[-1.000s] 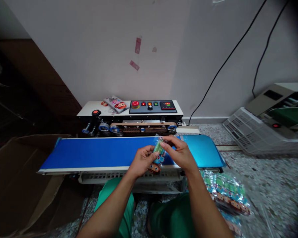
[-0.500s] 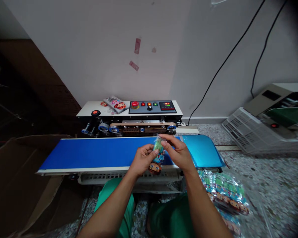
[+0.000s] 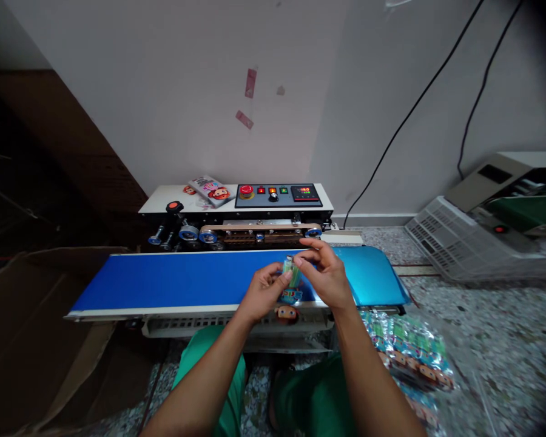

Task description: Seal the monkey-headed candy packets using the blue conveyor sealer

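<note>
A small clear plastic packet with green contents, a blue printed band and a cartoon face at its lower end hangs between my hands, over the front edge of the conveyor. My left hand grips its left side, thumb across the front. At the packet's top edge, my right hand pinches the plastic between thumb and fingers, its index finger raised. Behind my hands runs the blue conveyor belt of a band sealing machine. The machine's lit control panel has a red stop button.
Several similar packets lie in clear plastic at the lower right. An open cardboard box stands at the left. A white plastic crate and another machine are at the right. Printed pouches rest on the sealer.
The packet has turned so its front faces me more squarely, and it hangs straighter. My right fingers have shifted at its top edge, the index finger lifting away.
</note>
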`<state>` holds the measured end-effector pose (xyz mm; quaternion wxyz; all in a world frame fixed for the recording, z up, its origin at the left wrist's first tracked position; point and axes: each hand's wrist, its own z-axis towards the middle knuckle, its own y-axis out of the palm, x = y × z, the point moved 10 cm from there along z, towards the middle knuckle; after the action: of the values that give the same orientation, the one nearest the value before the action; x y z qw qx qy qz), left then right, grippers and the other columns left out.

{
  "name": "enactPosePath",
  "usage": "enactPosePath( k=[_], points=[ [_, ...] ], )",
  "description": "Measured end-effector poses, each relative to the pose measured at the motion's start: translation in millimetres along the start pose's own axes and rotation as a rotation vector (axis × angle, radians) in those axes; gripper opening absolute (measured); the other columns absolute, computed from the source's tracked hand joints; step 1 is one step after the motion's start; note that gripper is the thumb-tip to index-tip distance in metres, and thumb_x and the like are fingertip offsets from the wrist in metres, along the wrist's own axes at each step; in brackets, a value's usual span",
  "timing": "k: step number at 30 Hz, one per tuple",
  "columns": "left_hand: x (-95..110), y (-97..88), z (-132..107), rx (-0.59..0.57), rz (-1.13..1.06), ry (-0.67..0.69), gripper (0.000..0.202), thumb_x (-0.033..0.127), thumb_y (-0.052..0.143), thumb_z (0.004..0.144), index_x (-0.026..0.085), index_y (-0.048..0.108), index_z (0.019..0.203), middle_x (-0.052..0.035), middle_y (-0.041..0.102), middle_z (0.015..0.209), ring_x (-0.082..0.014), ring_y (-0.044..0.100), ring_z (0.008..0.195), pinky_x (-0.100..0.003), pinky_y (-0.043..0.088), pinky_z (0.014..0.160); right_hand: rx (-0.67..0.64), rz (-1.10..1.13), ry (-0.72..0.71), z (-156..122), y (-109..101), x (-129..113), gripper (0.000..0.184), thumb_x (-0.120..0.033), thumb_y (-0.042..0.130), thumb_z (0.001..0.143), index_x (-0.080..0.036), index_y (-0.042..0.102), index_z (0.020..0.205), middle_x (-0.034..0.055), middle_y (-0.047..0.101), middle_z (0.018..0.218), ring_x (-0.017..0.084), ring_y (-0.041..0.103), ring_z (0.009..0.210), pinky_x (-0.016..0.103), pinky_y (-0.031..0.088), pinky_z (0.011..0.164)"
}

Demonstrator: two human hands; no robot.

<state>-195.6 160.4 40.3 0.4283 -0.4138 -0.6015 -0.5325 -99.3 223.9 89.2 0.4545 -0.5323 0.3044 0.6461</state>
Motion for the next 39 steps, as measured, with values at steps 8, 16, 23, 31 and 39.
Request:
enactPosePath(
  k=[8, 16, 23, 31, 39],
  points=[
    [4, -0.3, 1, 0.015, 0.07, 0.062, 0.027, 0.039, 0.063, 0.077, 0.014, 0.062, 0.085, 0.0005, 0.059, 0.07, -0.0109, 0.053, 0.064, -0.023, 0.041, 0.062, -0.058, -0.019, 0.05, 1, 10, 10, 0.017, -0.035, 0.06, 0.078, -0.019, 0.064, 0.081, 0.0011, 0.063, 0.077, 0.014, 0.056, 0.073, 0.026, 0.045, 0.068],
    [6, -14.7, 2, 0.205, -0.081, 0.088, 0.026, 0.041, 0.063, 0.077, 0.017, 0.06, 0.087, 0.0016, 0.062, 0.067, -0.0113, 0.056, 0.06, -0.023, 0.043, 0.061, 0.059, 0.177, 0.093, -2, 9, 25, 0.037, -0.039, 0.065, 0.075, -0.023, 0.051, 0.105, -0.0002, 0.061, 0.086, 0.013, 0.056, 0.075, 0.025, 0.045, 0.068],
    [15, -47.8, -4, 0.464, -0.364, 0.269, 0.01, 0.025, 0.066, 0.075, 0.017, 0.06, 0.073, 0.0032, 0.063, 0.071, -0.0088, 0.058, 0.068, -0.021, 0.043, 0.07, -0.148, 0.087, 0.116, -10, 40, 37, 0.025, -0.045, 0.057, 0.08, -0.02, 0.059, 0.082, -0.0009, 0.058, 0.075, 0.012, 0.052, 0.07, 0.023, 0.042, 0.065],
    [22, -52.6, -5, 0.481, -0.319, 0.251, 0.012, 0.026, 0.068, 0.073, 0.016, 0.069, 0.08, -0.003, 0.072, 0.079, -0.0149, 0.065, 0.077, -0.028, 0.046, 0.079, -0.17, 0.035, 0.176, -19, 48, 39, 0.026, -0.047, 0.052, 0.082, -0.021, 0.056, 0.083, -0.0041, 0.05, 0.066, 0.01, 0.046, 0.057, 0.02, 0.04, 0.052],
    [25, -53.6, -5, 0.487, -0.295, 0.286, 0.017, 0.025, 0.069, 0.072, 0.015, 0.073, 0.085, -0.0075, 0.074, 0.088, -0.0198, 0.066, 0.088, -0.033, 0.044, 0.09, -0.032, -0.004, 0.135, -21, 45, 35, 0.027, -0.047, 0.047, 0.085, -0.021, 0.054, 0.085, -0.0041, 0.048, 0.066, 0.009, 0.048, 0.05, 0.019, 0.041, 0.045]
  ],
)
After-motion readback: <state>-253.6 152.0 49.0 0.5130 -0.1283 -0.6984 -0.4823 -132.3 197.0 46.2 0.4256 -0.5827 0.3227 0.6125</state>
